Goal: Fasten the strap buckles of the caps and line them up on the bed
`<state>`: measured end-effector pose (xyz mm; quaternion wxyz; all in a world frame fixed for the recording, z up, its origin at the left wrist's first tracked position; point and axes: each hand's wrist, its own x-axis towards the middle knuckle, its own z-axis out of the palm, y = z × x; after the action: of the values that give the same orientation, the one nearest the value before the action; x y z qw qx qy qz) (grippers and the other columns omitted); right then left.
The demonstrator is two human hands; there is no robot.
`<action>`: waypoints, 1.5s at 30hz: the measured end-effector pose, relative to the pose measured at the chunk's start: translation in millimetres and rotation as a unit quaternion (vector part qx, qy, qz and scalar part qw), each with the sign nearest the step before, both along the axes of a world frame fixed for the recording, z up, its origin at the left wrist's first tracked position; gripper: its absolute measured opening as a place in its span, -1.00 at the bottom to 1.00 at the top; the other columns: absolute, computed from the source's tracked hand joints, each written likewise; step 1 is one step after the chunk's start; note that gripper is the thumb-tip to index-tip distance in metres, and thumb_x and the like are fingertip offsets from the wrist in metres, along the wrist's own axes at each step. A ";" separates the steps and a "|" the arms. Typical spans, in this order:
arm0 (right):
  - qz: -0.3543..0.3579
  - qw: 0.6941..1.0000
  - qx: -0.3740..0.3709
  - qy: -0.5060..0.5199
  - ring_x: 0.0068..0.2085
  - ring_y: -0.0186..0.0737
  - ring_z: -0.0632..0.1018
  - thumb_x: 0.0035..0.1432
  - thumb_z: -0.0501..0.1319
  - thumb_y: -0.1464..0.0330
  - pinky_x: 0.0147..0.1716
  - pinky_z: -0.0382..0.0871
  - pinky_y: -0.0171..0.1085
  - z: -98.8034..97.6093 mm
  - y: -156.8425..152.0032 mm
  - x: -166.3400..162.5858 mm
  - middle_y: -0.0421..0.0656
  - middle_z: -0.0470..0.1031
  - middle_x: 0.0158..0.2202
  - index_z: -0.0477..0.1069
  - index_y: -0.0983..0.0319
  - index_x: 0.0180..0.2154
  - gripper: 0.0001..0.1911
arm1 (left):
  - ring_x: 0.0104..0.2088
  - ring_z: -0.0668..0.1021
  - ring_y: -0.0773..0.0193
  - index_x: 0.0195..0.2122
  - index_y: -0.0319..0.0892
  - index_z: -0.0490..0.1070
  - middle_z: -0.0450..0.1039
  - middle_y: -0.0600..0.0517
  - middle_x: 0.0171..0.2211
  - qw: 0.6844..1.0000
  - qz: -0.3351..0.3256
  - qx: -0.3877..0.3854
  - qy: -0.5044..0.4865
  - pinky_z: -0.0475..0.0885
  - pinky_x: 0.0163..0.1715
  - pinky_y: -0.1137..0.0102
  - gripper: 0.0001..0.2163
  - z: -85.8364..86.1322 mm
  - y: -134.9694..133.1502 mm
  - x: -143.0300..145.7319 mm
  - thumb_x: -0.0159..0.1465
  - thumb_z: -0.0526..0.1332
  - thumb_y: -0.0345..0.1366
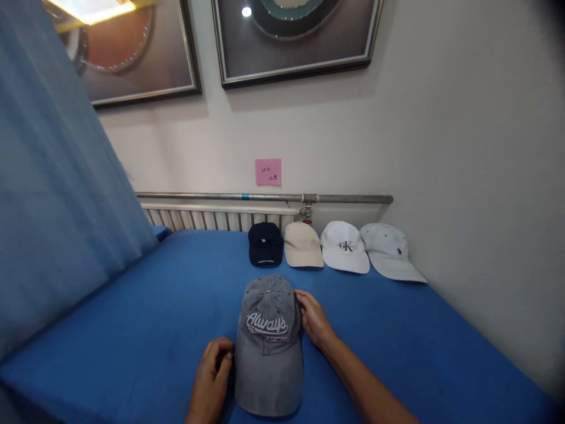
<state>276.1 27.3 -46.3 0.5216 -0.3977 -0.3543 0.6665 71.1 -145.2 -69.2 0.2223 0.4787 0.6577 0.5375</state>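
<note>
A grey baseball cap [269,377] with white "Always" lettering lies on the blue-covered surface in front of me, brim towards me. At its left edge, near where crown meets brim, my left hand [210,377] has its fingers curled and the fingertips against the side; the exact grip is partly hidden. My right hand [314,320] is closed on the right side of the crown, fingers at the rim. Behind stand a black cap [265,244], a beige cap [303,244], a white cap [344,247] with dark letters and a pale cap [391,250] in a row.
The blue cover [145,318] spans the surface up to a radiator [198,218] and metal pipe [353,199]. A blue curtain [62,194] hangs at left. On the wall are a pink note [268,172] and framed pictures [295,35].
</note>
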 end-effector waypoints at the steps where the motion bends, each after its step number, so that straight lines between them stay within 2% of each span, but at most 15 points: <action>1: 0.001 1.000 0.001 -0.002 -0.25 -0.10 0.55 -0.19 0.30 0.27 -0.25 0.40 -0.21 -0.1 0.7 0.0 -0.15 0.59 -0.35 0.50 0.13 -0.43 -0.83 | -0.17 0.50 0.09 -0.31 -0.15 0.47 0.47 -0.07 -0.26 1.000 0.002 0.003 -0.001 0.39 -0.10 0.23 -0.75 0.1 0.3 0.3 0.21 0.12 -0.11; 14: 0.007 1.000 0.012 -0.014 -0.21 -0.05 0.55 -0.19 0.32 0.28 -0.22 0.40 -0.16 -0.7 0.1 0.2 -0.14 0.59 -0.35 0.51 0.12 -0.44 -0.85 | -0.20 0.50 0.08 -0.34 -0.16 0.46 0.46 -0.08 -0.28 1.000 0.008 0.018 -0.003 0.40 -0.12 0.21 -0.78 8.1 -0.5 3.8 0.20 0.12 -0.14; 21: 0.008 1.000 0.009 -0.008 -0.23 -0.09 0.54 -0.19 0.34 0.30 -0.23 0.39 -0.20 1.6 -1.4 -0.3 -0.14 0.60 -0.32 0.53 0.13 -0.45 -0.86 | -0.18 0.50 0.09 -0.33 -0.17 0.46 0.47 -0.09 -0.27 1.000 0.005 0.029 -0.006 0.39 -0.10 0.21 -0.79 5.1 0.4 2.8 0.22 0.12 -0.17; 28: 0.000 1.000 0.005 -0.009 -0.31 -0.13 0.53 -0.24 0.35 0.29 -0.31 0.36 -0.23 1.6 -0.4 -1.8 -0.19 0.59 -0.39 0.53 0.15 -0.46 -0.82 | -0.15 0.51 0.08 -0.32 -0.16 0.48 0.50 -0.10 -0.25 0.999 0.006 0.033 -0.014 0.40 -0.08 0.21 -0.79 4.1 -0.5 1.5 0.21 0.14 -0.16; 45: -0.004 0.999 0.025 -0.027 -0.31 -0.19 0.50 -0.15 0.28 0.28 -0.26 0.33 -0.27 5.6 -5.8 -2.8 -0.21 0.55 -0.42 0.53 0.16 -0.43 -0.84 | -0.10 0.51 0.00 -0.34 -0.15 0.52 0.51 -0.11 -0.21 0.999 0.007 -0.015 -0.045 0.39 -0.01 0.14 -0.67 -7.9 1.3 -7.2 0.10 0.21 0.02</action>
<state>273.3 21.5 -40.7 0.5241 -0.4037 -0.3831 0.6447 63.9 -143.9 -77.1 0.2552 0.4458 0.6581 0.5504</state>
